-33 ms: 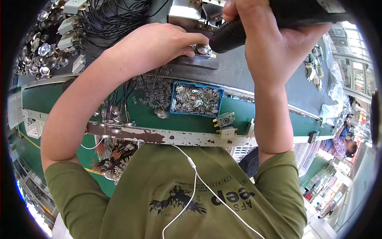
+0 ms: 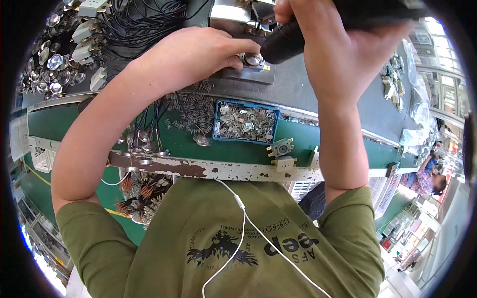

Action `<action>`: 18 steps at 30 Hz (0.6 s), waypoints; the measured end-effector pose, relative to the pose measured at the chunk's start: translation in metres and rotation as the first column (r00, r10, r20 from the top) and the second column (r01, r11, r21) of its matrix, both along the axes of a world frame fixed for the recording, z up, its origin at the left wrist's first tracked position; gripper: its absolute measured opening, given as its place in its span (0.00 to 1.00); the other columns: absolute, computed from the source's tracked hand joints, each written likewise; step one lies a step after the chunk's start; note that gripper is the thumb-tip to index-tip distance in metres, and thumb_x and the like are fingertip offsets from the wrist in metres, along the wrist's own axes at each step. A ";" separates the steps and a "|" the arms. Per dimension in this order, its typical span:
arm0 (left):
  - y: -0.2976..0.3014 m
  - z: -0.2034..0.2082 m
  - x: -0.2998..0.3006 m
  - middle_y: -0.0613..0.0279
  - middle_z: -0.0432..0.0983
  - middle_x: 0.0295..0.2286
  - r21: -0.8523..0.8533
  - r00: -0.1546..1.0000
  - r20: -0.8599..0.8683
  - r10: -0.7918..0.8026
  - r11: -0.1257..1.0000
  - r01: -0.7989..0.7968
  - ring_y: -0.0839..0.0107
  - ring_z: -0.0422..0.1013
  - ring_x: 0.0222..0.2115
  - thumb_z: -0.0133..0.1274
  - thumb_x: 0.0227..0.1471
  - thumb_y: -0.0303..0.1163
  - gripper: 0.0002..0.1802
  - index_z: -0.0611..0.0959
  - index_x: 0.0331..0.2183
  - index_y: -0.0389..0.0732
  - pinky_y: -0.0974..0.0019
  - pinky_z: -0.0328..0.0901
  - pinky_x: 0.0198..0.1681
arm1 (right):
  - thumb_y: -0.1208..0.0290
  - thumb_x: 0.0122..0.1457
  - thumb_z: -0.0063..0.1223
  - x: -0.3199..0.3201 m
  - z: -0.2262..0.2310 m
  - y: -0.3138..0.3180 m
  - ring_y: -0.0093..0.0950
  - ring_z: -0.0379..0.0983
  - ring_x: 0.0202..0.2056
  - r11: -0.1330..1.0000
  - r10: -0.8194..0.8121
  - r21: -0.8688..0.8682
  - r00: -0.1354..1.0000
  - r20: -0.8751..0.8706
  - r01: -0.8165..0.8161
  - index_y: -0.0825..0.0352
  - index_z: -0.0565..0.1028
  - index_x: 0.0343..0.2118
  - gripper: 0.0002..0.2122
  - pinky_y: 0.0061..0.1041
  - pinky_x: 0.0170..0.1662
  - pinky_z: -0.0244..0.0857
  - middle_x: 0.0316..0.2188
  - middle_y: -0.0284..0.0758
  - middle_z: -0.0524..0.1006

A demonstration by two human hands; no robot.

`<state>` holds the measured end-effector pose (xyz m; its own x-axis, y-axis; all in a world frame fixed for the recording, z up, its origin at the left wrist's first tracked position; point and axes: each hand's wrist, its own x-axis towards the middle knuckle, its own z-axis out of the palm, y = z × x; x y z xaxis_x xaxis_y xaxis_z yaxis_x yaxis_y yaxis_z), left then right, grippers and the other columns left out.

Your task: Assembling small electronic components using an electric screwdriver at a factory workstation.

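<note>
My left hand [image 2: 198, 54] reaches across the bench with thumb and forefinger closed on a small round metal cap [image 2: 252, 60]. The cap sits on a white part with a brass terminal, on a flat dark metal block [image 2: 248, 74]. Wrapped in my right hand [image 2: 338, 54] is a black, thick-bodied tool that looks like a power screwdriver [image 2: 285, 44]. Its narrow end lies just right of the cap, and whether they touch cannot be made out. The tool's body runs off toward the upper right and is blurred there.
Metal caps [image 2: 55, 62], white switch-like blocks [image 2: 83, 31] and black cables [image 2: 144, 27] crowd the far left. A blue tray [image 2: 214, 130] of small metal terminals sits nearer, beside loose springs [image 2: 191, 111]. Two terminal blocks [image 2: 282, 148] stand near the bench edge. Another person [image 2: 426, 180] is at far right.
My right hand and the black tool have shifted very slightly, and the tool's body is more blurred. My left hand stays on the metal cap.
</note>
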<state>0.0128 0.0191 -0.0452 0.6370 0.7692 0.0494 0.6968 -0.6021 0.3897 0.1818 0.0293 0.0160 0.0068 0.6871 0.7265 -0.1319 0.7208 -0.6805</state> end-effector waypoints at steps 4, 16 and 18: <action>-0.006 0.000 0.001 0.57 0.79 0.34 0.024 0.998 -0.062 0.027 0.999 -0.026 0.56 0.78 0.38 0.57 0.58 0.37 0.19 0.81 0.52 0.53 0.54 0.72 0.41 | 0.80 0.60 0.63 0.002 0.014 -0.012 0.22 0.76 0.25 0.984 -0.129 -0.111 0.988 0.082 0.138 0.73 0.72 0.47 0.14 0.21 0.29 0.72 0.33 0.37 0.81; -0.066 -0.016 0.038 0.70 0.77 0.27 0.187 0.930 -0.191 -0.315 0.918 0.349 0.71 0.76 0.35 0.58 0.44 0.32 0.02 0.83 0.25 0.47 0.66 0.67 0.37 | 0.78 0.67 0.53 0.070 0.031 0.006 0.39 0.77 0.53 0.931 -0.360 -0.044 0.932 0.041 0.362 0.77 0.62 0.59 0.20 0.38 0.55 0.75 0.55 0.52 0.76; -0.068 -0.018 0.039 0.70 0.76 0.26 0.242 0.921 -0.164 -0.354 0.890 0.385 0.71 0.75 0.34 0.58 0.44 0.33 0.02 0.82 0.24 0.47 0.67 0.66 0.37 | 0.77 0.66 0.54 0.082 0.025 0.016 0.37 0.77 0.49 0.944 -0.329 0.003 0.944 0.011 0.329 0.76 0.64 0.57 0.19 0.37 0.51 0.74 0.51 0.50 0.76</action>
